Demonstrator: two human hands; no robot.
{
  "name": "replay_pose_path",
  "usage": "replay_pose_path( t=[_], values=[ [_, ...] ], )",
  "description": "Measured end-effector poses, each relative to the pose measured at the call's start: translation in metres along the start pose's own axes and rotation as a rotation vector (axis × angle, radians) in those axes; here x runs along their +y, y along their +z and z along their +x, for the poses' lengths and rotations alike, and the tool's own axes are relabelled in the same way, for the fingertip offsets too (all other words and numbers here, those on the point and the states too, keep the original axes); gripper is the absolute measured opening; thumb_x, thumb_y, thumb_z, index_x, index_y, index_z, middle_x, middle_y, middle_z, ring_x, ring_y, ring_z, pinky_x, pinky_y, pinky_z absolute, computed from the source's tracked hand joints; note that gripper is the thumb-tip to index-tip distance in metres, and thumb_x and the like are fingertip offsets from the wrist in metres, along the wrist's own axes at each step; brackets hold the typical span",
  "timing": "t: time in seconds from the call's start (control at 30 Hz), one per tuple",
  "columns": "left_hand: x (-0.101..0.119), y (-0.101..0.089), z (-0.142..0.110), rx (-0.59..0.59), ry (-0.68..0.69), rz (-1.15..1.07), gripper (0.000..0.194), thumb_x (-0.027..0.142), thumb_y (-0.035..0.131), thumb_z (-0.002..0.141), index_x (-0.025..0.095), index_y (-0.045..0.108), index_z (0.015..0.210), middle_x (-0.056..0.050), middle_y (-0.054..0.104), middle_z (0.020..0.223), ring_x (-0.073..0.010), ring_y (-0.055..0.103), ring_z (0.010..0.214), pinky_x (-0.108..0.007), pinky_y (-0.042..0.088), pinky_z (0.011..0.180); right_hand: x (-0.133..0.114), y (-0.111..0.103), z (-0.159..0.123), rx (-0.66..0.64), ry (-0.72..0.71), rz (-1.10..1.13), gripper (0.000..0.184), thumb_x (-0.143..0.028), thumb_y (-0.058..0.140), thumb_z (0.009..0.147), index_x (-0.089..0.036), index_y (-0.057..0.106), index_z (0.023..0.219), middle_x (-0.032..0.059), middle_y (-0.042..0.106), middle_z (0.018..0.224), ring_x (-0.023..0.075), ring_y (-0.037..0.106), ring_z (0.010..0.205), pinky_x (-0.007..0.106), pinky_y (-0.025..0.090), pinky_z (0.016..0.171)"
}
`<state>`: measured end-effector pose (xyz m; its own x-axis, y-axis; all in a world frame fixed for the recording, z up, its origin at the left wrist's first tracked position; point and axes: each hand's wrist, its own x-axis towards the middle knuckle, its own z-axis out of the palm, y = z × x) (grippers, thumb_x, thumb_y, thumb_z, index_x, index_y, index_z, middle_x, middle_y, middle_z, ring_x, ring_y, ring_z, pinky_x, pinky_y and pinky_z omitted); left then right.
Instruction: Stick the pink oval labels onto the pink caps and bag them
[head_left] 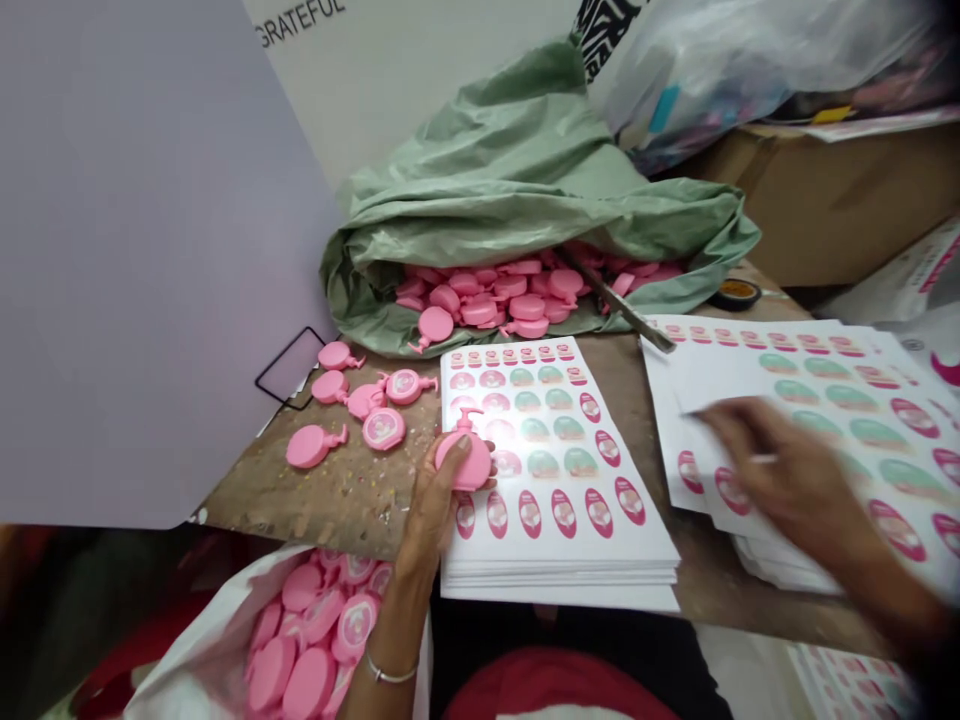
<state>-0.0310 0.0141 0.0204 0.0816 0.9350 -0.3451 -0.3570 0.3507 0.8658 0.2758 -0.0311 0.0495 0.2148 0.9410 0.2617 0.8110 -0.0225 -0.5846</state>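
Head view: a white plastic bag (187, 665) is sitting nearest, heaped with glossy pink bottle-shaped plastic pieces (307, 640) within easy reach below the left hand (435, 505). That hand is closed around one smooth, flat-bodied piece (466, 462), holding it over a squared stack of label sheets (559, 530). The right hand (780, 465) is blurred above a second sheaf of sheets (825, 385), its grip impossible to tell. More pieces are lying on a scarred wooden tabletop (352, 510) and filling a crumpled green plastic sack (525, 210), with a metal blade (622, 305) resting across its lip.
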Motion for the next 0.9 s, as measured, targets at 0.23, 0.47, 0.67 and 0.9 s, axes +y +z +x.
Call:
replay_pose_path(
  t=[0.23,0.47,0.67,0.9],
  values=[
    [-0.010,0.006,-0.010,0.009,-0.067,0.082,0.046,0.047,0.072,0.075,0.013,0.059,0.105,-0.016,0.064,0.111,-0.0252,0.073,0.070,-0.019,0.047,0.040,-0.066,0.130,-0.006,-0.125,-0.371,-0.066,0.021,-0.031,0.046,0.095,-0.019,0.061,0.087,0.0053,0.067,0.080,0.0200,0.058,0.077,0.035,0.034,0.073],
    [-0.014,-0.003,-0.012,-0.039,-0.069,0.142,0.048,0.048,0.067,0.079,0.014,0.058,0.111,-0.013,0.065,0.101,-0.0281,0.073,0.077,-0.022,0.052,0.047,-0.060,0.127,-0.009,-0.086,-0.429,-0.215,0.024,-0.029,0.044,0.096,-0.018,0.062,0.084,0.0056,0.065,0.077,0.0198,0.053,0.075,0.034,0.028,0.071],
    [-0.012,-0.003,-0.009,-0.057,-0.078,0.170,0.046,0.048,0.067,0.079,0.015,0.059,0.110,-0.007,0.066,0.086,-0.0279,0.073,0.076,-0.024,0.055,0.051,-0.059,0.130,-0.006,-0.156,-0.367,-0.115,0.020,-0.030,0.050,0.092,-0.019,0.060,0.080,0.0037,0.064,0.073,0.0187,0.053,0.073,0.033,0.030,0.072],
    [-0.015,-0.004,-0.008,-0.070,-0.062,0.170,0.046,0.049,0.066,0.080,0.015,0.060,0.111,-0.007,0.067,0.089,-0.0249,0.073,0.073,-0.025,0.055,0.053,-0.067,0.133,-0.002,-0.121,-0.253,0.016,0.028,-0.046,0.061,0.083,-0.020,0.059,0.075,0.0021,0.060,0.065,0.0179,0.053,0.064,0.033,0.037,0.068]
  ],
)
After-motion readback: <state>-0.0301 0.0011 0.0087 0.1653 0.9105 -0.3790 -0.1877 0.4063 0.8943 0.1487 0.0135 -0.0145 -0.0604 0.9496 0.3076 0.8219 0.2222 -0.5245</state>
